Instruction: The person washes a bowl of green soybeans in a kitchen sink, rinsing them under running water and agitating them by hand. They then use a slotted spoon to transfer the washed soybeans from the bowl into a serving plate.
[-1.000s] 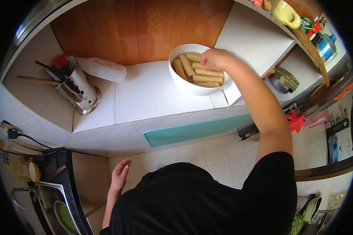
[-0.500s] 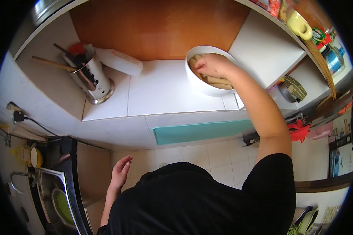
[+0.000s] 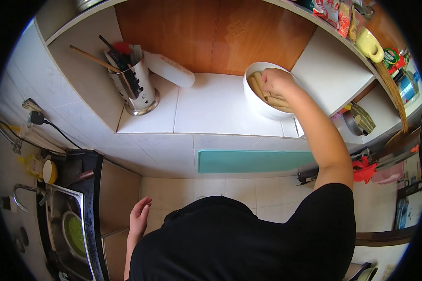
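Note:
Inside a deep white bowl (image 3: 262, 107) on the tiled shelf lie several tan, tube-shaped rolls (image 3: 258, 86). Over the bowl's right part reaches my right hand (image 3: 279, 83), its fingers bent and closed down among the rolls. Whether a roll is in those fingers is hidden by the hand itself. My left hand (image 3: 139, 215) hangs low by my side, beside the dark-edged sink counter, with nothing in it and its thumb apart from the loosely stretched fingers.
Left of the bowl, a metal utensil holder (image 3: 138, 91) stands before a white bottle (image 3: 169, 69) lying on its side. A teal panel (image 3: 253, 161) runs below the shelf edge. At left is a sink (image 3: 56, 206) containing a bowl of green stuff (image 3: 74, 234). A yellow mug (image 3: 369, 44) sits upper right.
The view has shifted, so the shelf appears farther right. My right hand stays at the bowl, its fingers now more curled and more rolls showing. My left hand hangs much as before.

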A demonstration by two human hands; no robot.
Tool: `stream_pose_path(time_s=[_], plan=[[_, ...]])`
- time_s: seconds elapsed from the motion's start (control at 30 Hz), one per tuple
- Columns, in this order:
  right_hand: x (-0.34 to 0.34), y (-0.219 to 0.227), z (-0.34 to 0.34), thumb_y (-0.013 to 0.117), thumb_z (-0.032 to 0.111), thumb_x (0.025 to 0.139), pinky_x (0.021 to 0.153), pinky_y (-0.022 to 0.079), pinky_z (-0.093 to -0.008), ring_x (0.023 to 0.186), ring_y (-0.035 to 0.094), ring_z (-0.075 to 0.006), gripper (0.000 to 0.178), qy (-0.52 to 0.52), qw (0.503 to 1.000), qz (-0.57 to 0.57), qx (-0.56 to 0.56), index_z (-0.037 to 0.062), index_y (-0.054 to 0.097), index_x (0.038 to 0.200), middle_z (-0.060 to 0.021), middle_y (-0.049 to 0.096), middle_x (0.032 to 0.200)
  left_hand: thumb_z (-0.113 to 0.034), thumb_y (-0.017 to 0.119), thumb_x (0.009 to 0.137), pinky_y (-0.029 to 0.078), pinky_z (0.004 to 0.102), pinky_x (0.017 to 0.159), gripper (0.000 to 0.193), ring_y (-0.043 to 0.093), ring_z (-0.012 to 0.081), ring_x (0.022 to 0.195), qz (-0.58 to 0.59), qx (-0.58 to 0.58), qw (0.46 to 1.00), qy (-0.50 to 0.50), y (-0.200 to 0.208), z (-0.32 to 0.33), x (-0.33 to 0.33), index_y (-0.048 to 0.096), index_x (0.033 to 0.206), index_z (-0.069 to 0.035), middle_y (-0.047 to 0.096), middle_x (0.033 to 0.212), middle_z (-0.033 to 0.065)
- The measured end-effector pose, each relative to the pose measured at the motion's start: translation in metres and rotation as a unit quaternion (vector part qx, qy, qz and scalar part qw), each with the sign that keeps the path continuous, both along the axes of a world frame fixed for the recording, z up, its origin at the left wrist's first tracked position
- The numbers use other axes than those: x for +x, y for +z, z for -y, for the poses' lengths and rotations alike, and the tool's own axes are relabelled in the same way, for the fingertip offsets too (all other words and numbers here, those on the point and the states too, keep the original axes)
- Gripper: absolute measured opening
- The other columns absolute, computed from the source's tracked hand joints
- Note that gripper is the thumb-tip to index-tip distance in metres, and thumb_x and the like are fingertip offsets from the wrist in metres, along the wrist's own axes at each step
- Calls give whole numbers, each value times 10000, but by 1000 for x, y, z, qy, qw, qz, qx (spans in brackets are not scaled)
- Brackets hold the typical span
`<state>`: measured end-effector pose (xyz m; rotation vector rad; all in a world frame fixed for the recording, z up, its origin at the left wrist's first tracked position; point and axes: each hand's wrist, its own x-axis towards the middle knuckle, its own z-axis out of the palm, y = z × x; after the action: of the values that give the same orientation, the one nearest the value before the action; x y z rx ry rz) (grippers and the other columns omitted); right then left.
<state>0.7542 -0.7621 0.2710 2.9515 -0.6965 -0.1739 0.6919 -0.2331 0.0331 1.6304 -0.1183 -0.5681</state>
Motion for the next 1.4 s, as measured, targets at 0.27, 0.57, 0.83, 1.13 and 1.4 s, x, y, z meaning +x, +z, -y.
stream_pose_path(time_s=[0.27,0.57,0.83,1.13,1.4], plan=[[-2,-7,-12,588,228,662,620,437,-314,719,548,-238,142,-8,998,-34,60,90,573,691,-84,584,739,-91,488,893,370,290,940,316,502,174,1072,-1,1,1000,-4,3,7,-7,469,1189,18,546,1153,102],[-9,-5,-4,576,223,685,642,478,-340,765,605,-254,235,-21,997,30,64,37,646,810,-107,636,827,-91,492,892,367,294,945,321,498,177,1081,17,-5,1000,-18,6,16,-10,466,1193,18,543,1156,103],[5,-21,-27,523,154,707,639,480,-324,765,611,-234,203,-48,999,16,5,39,654,811,-108,645,834,-75,482,892,366,292,948,312,498,177,1081,17,-11,1000,6,7,-8,-15,468,1189,20,542,1156,103],[-9,-13,24,594,201,630,585,428,-326,626,545,-241,178,-1,987,64,146,36,601,697,-136,582,683,-69,477,891,369,290,944,301,508,172,1056,2,-11,1000,21,9,-35,-22,478,1178,20,553,1136,96],[6,6,-43,566,183,732,694,469,-380,805,602,-310,198,-28,986,158,-55,13,637,807,-189,624,859,-128,506,885,406,287,904,308,530,174,1044,87,12,996,20,10,-70,-15,505,1158,13,574,1112,108]])
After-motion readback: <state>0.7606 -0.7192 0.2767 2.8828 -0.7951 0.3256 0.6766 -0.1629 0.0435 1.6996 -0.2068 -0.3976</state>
